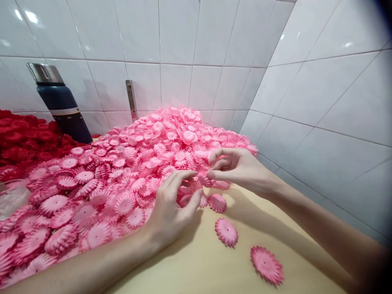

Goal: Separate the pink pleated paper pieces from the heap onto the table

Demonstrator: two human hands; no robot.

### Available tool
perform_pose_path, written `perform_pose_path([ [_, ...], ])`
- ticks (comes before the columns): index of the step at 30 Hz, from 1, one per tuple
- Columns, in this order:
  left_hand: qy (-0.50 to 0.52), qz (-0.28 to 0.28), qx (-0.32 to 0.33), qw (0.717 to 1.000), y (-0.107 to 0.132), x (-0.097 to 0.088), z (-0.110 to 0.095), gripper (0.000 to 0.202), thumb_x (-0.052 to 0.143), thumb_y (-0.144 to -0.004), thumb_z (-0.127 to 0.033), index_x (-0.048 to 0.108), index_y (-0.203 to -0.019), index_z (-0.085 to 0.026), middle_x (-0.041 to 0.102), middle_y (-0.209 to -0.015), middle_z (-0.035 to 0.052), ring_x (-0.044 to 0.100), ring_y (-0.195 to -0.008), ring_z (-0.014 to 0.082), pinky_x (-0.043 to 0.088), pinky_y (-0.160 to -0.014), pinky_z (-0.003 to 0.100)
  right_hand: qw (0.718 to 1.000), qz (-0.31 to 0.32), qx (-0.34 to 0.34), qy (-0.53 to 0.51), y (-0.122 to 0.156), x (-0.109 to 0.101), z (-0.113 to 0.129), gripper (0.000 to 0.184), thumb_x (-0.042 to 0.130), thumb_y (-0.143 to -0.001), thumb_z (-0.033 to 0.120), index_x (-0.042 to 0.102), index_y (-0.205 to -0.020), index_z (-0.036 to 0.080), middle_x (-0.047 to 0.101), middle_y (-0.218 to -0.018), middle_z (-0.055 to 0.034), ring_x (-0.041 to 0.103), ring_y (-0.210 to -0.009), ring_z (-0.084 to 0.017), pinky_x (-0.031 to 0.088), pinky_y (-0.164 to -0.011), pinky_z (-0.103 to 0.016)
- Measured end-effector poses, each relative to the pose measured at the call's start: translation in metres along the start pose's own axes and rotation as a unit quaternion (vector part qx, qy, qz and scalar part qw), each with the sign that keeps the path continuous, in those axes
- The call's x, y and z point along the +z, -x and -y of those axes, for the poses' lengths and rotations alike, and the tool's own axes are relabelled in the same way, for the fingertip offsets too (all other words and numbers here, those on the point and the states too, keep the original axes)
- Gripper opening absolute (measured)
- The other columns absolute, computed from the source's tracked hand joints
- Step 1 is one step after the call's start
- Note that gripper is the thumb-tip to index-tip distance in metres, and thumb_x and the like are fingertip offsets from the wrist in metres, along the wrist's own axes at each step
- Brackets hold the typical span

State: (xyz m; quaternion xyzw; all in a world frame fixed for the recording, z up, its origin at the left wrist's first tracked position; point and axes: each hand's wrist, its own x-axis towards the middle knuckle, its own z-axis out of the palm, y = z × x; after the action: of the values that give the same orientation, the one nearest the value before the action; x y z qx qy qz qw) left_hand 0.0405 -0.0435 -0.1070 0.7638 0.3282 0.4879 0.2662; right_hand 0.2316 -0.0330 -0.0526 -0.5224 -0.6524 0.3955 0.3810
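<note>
A big heap of pink fabric flower petals [143, 163] covers the table up to the tiled wall. My left hand [171, 210] rests at the heap's near edge, fingers curled over some pink petals [186, 196]. My right hand [239, 167] hovers just beyond it, thumb and fingers pinched on a pink petal [203, 179] at the heap's edge. The fingertips of both hands almost meet. Three loose pink petals lie on the bare table: one [217, 202] next to my left hand, another [226, 232] nearer me, a third [267, 264] nearest.
A pile of red petals [24, 141] lies at the far left. A dark blue flask with a steel cap [59, 102] stands against the wall. A metal bracket [131, 100] is fixed to the tiles. A clear container [10, 198] sits at the left edge. The tan tabletop [196, 261] shows near me.
</note>
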Motion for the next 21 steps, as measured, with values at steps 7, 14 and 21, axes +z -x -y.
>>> perform_pose_path([
  [7,0.028,-0.007,-0.038,0.999,-0.002,-0.001,0.001,0.032,0.073,-0.076,-0.024,0.070,-0.106,-0.015,0.071,-0.104,0.0074,0.067,-0.093,0.0193,0.055,-0.086,0.032,0.976,0.032,-0.013,-0.216,0.001,0.022,-0.023,0.024,0.079,-0.067,0.019,0.056,-0.074,0.017,0.067,-0.067,0.0011,0.064,-0.065,-0.012,0.050,-0.061,-0.023],
  [14,0.134,-0.038,-0.167,0.976,-0.002,0.000,0.000,0.028,0.074,-0.074,-0.022,0.073,-0.102,-0.019,0.077,-0.088,0.0021,0.072,-0.075,0.0160,0.060,-0.070,0.024,0.965,-0.031,-0.055,-0.256,-0.003,0.018,-0.036,0.017,0.072,-0.079,0.031,0.064,-0.077,0.017,0.066,-0.061,-0.0002,0.059,-0.056,-0.010,0.043,-0.050,-0.020],
  [21,0.161,-0.065,-0.208,0.963,-0.004,0.001,-0.003,0.026,0.077,-0.070,-0.017,0.076,-0.095,-0.021,0.078,-0.085,-0.0009,0.073,-0.075,0.0138,0.059,-0.067,0.017,0.966,-0.003,-0.057,-0.252,-0.002,0.018,-0.038,0.016,0.075,-0.075,0.030,0.068,-0.071,0.017,0.065,-0.062,-0.0003,0.057,-0.054,-0.009,0.042,-0.049,-0.020],
])
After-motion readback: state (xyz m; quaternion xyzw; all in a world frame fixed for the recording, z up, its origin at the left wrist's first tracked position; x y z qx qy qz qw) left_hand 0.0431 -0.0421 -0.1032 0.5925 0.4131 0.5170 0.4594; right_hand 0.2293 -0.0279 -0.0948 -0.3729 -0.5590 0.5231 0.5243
